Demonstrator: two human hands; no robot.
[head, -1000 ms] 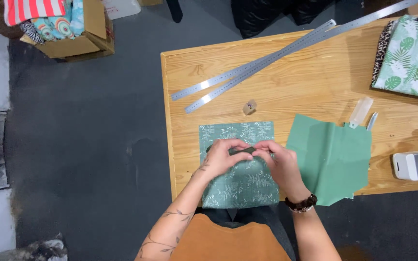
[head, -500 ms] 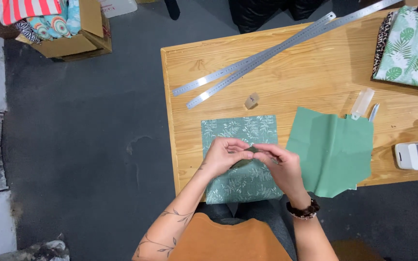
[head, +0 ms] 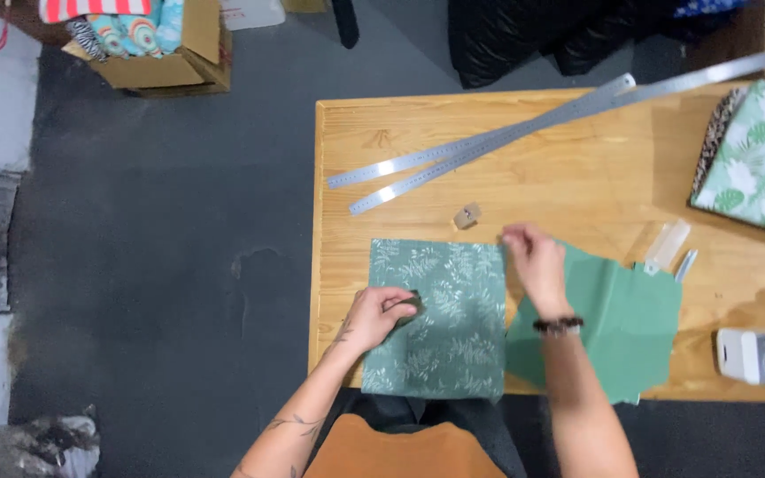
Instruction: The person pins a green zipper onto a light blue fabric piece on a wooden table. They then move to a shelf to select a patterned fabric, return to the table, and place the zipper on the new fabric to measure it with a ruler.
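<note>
At the far left a cardboard box (head: 166, 53) stuffed with striped and patterned cloth is sitting on the dark grey floor (head: 161, 292), well apart from the wooden worktop (head: 577, 168) that is filling the right of the view. The left hand (head: 381, 317) is resting on the left part of a green leaf-print fabric panel (head: 440, 319), its grip curled nearly closed around a small dark object (head: 411, 304) that is too little to make out; the panel itself is lying flat near the front edge of the worktop, squared to it. Above the panel, a small tan block (head: 467, 215) is sitting alone on the bare wood, and beyond it two long metal rulers (head: 489, 159) are lying slantwise, side by side, running up toward the far right corner. The right hand (head: 535, 261) is hovering at the panel's top right corner, its grip pinched loosely with the fingers drawn together; I cannot tell whether it is holding anything. Under that wrist a plain green fabric piece (head: 630, 327) is lying, tucked just beside the printed panel and overhanging the front edge. Further right a clear plastic tube (head: 668, 245) is resting near it, folded leaf-print cloth (head: 754, 164) is lying at the edge of view, and a white device (head: 759, 356) is sitting close to the front corner.
</note>
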